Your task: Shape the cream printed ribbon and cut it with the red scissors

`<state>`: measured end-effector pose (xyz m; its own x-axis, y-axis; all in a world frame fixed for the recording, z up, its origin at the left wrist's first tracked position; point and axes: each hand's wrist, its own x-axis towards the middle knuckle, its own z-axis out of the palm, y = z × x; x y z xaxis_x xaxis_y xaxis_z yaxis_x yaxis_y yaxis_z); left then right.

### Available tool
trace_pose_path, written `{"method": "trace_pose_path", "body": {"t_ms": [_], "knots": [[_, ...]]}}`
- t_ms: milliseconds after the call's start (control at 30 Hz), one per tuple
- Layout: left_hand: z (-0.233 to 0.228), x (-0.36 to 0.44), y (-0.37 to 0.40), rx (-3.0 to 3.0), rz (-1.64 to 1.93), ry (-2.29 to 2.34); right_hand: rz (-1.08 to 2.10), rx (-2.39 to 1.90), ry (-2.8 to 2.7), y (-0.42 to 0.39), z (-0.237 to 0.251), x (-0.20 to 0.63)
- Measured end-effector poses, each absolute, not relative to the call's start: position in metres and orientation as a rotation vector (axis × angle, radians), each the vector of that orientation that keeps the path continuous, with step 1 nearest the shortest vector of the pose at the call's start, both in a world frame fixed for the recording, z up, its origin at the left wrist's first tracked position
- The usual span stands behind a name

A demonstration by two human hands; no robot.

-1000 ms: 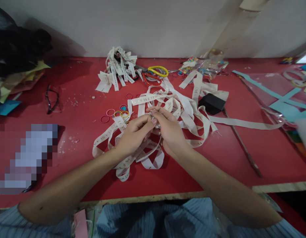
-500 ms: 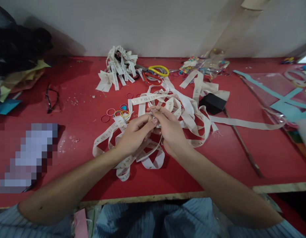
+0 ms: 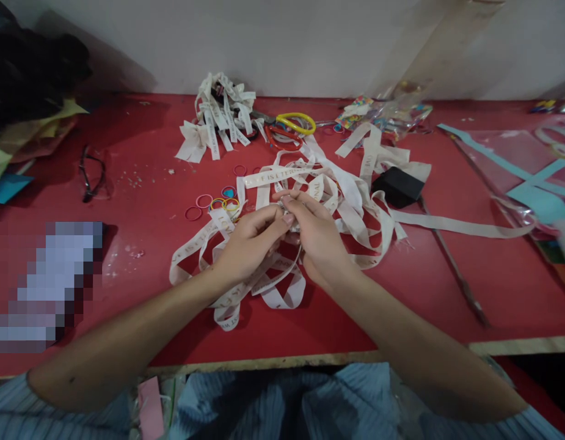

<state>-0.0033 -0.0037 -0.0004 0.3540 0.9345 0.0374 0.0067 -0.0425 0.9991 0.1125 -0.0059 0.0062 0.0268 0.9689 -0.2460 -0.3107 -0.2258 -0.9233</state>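
My left hand (image 3: 248, 244) and my right hand (image 3: 316, 235) meet over the middle of a red table (image 3: 140, 153). Both pinch the same bit of cream printed ribbon (image 3: 350, 201) between their fingertips. The long ribbon lies in a loose tangle under and around the hands, with loops trailing left and one strand running off to the right. What sits right between the fingertips is too small to make out.
A pile of finished ribbon bows (image 3: 218, 119) sits at the back, beside yellow and red scissors (image 3: 291, 128). Small coloured rubber bands (image 3: 218, 205) lie left of the hands. A black box (image 3: 396, 186), a thin stick (image 3: 451, 266), glasses (image 3: 90, 174) and paper sheets (image 3: 529, 177) surround the spot.
The hands keep the same grip on the ribbon; only the camera has tipped slightly, shifting everything up a little in view.
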Motion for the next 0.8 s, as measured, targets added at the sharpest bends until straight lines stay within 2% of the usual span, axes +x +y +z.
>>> {"method": "trace_pose_path", "body": {"t_ms": [800], "knots": [[-0.0014, -0.0009, -0.003, 1.358, 0.998, 0.871, 1.452, -1.139, -0.803, -0.0038, 0.0048, 0.1124]]}}
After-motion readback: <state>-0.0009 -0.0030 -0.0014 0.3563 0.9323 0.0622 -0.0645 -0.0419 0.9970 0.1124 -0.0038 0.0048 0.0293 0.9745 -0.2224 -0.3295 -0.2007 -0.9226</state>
